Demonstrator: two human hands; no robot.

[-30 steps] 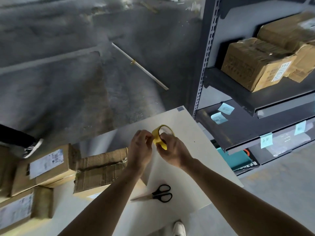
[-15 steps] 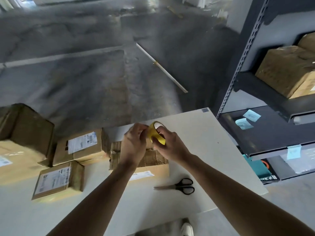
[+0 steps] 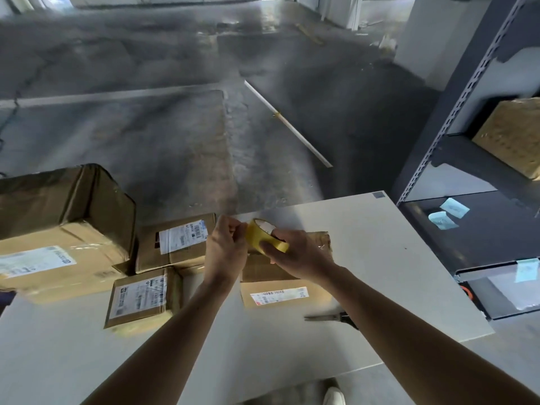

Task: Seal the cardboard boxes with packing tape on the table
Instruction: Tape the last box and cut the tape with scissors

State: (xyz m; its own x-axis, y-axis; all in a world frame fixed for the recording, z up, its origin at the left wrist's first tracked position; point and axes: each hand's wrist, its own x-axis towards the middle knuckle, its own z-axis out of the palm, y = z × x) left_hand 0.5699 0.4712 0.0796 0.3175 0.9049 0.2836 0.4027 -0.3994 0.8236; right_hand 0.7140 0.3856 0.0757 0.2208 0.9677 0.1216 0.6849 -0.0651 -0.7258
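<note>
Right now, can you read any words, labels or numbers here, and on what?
Nothing reads clearly.
Big box label: print and barcode, blurred.
Back box label: barcodes, too small.
Small box label: blurred.
Near box label: barcode and red mark, unreadable.
Blue notes on the shelf: handwriting too faint.
Shelf box: faint print, unreadable.

Table [image 3: 380,244]: bare surface along right half and near edge, passable. Left half blocked by large box [image 3: 58,229], labelled box [image 3: 175,247] and small labelled box [image 3: 140,296], set close together. Centre: central box [image 3: 277,293]; scissors [image 3: 324,317] just beside its near-right corner. Shelving rack [image 3: 432,141] flanks right edge.
</note>
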